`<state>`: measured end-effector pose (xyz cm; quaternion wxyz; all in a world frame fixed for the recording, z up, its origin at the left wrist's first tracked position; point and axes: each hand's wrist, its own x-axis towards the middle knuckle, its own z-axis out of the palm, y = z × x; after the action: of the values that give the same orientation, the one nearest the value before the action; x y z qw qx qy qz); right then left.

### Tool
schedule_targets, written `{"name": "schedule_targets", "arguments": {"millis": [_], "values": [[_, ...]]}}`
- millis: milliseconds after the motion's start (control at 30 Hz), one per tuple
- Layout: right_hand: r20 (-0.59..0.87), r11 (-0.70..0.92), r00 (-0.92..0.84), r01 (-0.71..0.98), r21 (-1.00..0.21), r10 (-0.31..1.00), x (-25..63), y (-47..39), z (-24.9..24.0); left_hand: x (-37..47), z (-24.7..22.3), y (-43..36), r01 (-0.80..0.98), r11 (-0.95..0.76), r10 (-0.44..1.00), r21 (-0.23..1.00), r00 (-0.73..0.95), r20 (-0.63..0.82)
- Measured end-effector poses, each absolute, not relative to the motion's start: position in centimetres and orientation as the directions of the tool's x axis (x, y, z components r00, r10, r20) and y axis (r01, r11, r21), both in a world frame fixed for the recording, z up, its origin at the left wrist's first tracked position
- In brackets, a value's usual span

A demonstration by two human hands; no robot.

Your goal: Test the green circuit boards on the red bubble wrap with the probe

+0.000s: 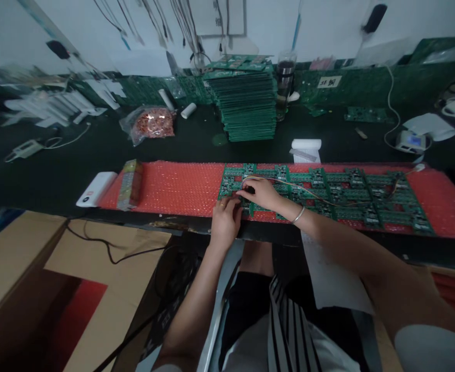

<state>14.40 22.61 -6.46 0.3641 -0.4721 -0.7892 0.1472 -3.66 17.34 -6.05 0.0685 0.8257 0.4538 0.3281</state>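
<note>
Green circuit boards (339, 194) lie in a row on red bubble wrap (181, 186). My right hand (264, 194) is over the leftmost board, its thumb and fingers pinched on the end of a thin cable (308, 192). The cable loops past the fingers and runs right across the boards; its tip is hidden in the pinch. My left hand (227, 219) has its fingers bent and closed at the front left corner of the same board (231, 178), close beside the right fingertips. What lies under these fingers is mostly hidden.
Behind the boards stands a tall stack of bare green boards (250, 106) beside a bottle (285, 85). A bag of small copper-coloured parts (153, 123), a taped bundle (130, 184), a white power bank (97, 189) and a paper roll (307, 144) lie about. Cardboard (107, 253) is at lower left.
</note>
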Motion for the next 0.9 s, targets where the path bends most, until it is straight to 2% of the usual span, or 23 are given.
{"name": "schedule_targets", "arguments": {"millis": [100, 233, 433, 567, 767, 900], "values": [[0.446, 0.52, -0.289, 0.622, -0.585, 0.847, 14.4, 22.5, -6.4, -3.9, -6.8, 15.9, 0.685, -0.656, 0.711, 0.317, 0.419, 0.565], [0.474, 0.556, -0.311, 0.605, -0.57, 0.824, 14.3, 22.6, -6.1, -4.2, -7.6, 14.8, 0.697, -0.682, 0.665, 0.224, 0.462, 0.587], [0.464, 0.573, -0.351, 0.62, -0.536, 0.813, 13.9, 22.5, -5.2, -4.0, -8.0, 14.9, 0.691, -0.679, 0.662, 0.25, 0.427, 0.617], [0.517, 0.597, -0.328, 0.604, -0.529, 0.791, 13.8, 22.2, -4.4, -4.0, -8.0, 14.6, 0.685, -0.676, 0.675, 0.272, 0.427, 0.602], [0.474, 0.568, -0.314, 0.495, -0.658, 0.823, 12.5, 24.1, -4.2, -4.0, -7.9, 14.3, 0.686, -0.671, 0.684, 0.281, 0.428, 0.591], [0.44, 0.537, -0.309, 0.492, -0.685, 0.843, 11.8, 24.9, -4.7, -4.1, -7.8, 14.2, 0.684, -0.672, 0.689, 0.284, 0.437, 0.578]]}}
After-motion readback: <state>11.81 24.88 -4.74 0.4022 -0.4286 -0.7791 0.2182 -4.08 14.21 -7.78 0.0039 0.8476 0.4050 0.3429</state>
